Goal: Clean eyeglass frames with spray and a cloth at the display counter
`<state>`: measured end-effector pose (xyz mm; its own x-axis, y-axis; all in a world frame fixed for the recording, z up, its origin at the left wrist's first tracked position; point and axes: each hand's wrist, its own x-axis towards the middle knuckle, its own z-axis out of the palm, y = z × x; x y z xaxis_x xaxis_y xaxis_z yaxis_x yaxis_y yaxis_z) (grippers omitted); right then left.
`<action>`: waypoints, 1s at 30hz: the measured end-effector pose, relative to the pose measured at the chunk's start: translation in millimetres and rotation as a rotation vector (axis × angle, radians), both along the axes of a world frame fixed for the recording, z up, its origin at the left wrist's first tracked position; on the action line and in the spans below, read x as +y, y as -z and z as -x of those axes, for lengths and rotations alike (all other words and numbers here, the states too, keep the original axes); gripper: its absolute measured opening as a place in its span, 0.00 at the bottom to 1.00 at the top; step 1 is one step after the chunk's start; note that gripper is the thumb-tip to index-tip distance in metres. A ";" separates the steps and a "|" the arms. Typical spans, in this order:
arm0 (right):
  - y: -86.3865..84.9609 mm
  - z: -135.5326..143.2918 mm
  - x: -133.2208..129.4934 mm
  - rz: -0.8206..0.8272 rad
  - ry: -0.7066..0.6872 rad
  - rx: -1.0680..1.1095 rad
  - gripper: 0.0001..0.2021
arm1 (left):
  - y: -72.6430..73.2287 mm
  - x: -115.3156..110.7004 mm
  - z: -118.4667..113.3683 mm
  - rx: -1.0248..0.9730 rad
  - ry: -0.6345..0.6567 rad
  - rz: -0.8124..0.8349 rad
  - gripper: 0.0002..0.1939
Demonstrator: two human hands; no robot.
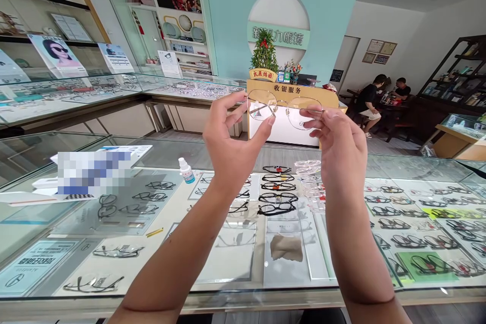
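From where I stand, the far left of the glass-topped table (212, 299) carries some papers (32, 197), with a short yellow stick (154, 232) nearer the middle and a small white-capped bottle (186, 171) behind it. Then comes the left hand (235, 147), raised, thumb and forefinger gripping the rim of one lens, the other fingers bent loosely. The thin-rimmed eyeglasses (281, 103) hang in the air between both hands, well above the table. The thumb sits right at the lens edge, so a little slip inward could smear it. Below lie a column of dark frames (278, 192) and a brown cloth (286, 248); if both grips loosened, the pair could drop onto the hard glass and get scratched. Last, the right hand (341, 142) pinches the other side near the hinge, its fingers curled. Uneven pulling or twisting between the hands could, I'd say, bend that slender wire.
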<state>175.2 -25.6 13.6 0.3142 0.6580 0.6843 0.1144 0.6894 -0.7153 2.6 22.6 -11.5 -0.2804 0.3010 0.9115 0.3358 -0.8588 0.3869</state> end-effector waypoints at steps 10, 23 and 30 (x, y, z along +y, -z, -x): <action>-0.2 -3.2 -3.9 0.045 -0.131 -0.004 0.15 | -1.4 -0.6 1.4 0.012 0.013 0.085 0.26; -1.6 -16.2 -3.5 -0.008 0.055 -0.357 0.09 | -19.0 2.6 36.6 0.337 0.012 -0.003 0.27; -2.2 -11.1 -2.4 0.005 0.040 -0.520 0.03 | -26.0 -13.3 35.8 0.526 -0.043 0.016 0.26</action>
<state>186.4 -28.1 15.8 -0.0415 0.6563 0.7534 0.4821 0.6736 -0.5602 -33.2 9.3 14.4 0.2014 0.3144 0.9277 0.5232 -0.8352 0.1695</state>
